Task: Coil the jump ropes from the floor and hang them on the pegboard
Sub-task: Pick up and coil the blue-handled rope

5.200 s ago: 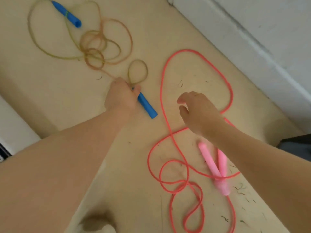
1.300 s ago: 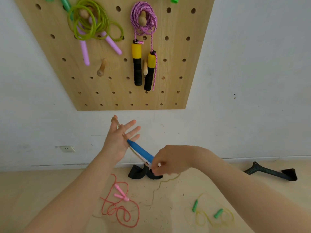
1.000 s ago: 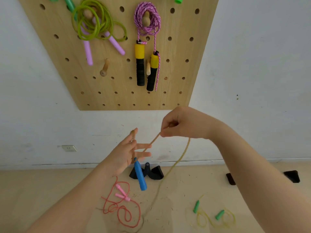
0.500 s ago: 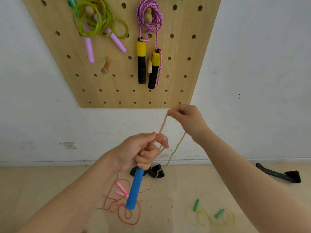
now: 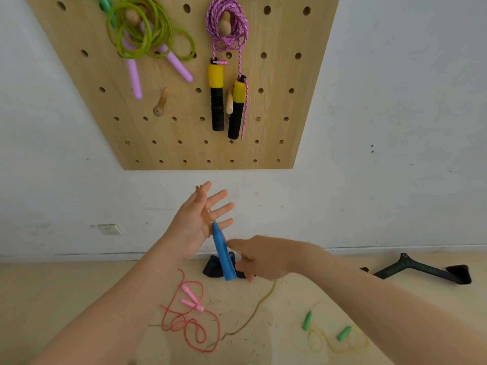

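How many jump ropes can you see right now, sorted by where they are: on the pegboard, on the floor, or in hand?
On the pegboard: 2, the green rope with purple handles and the pink braided rope with yellow and black handles.
On the floor: 2, the red rope with pink handles and the yellow rope with green handles.
In hand: 1, the blue-handled rope, draped over the left hand.
Total: 5.

Your blue-handled rope (image 5: 222, 255) hangs handle-down across your open left hand (image 5: 196, 219), its tan cord looped over the spread fingers and trailing to the floor. Below, the red rope with pink handles (image 5: 189, 316) lies tangled in loose loops; to the right, the yellow rope with green handles (image 5: 329, 335) sprawls uncoiled. Up on the wooden pegboard (image 5: 276, 101), a coiled green rope with lilac handles (image 5: 147, 32) and a pink braided rope with yellow-black handles (image 5: 226, 30) hang from pegs.
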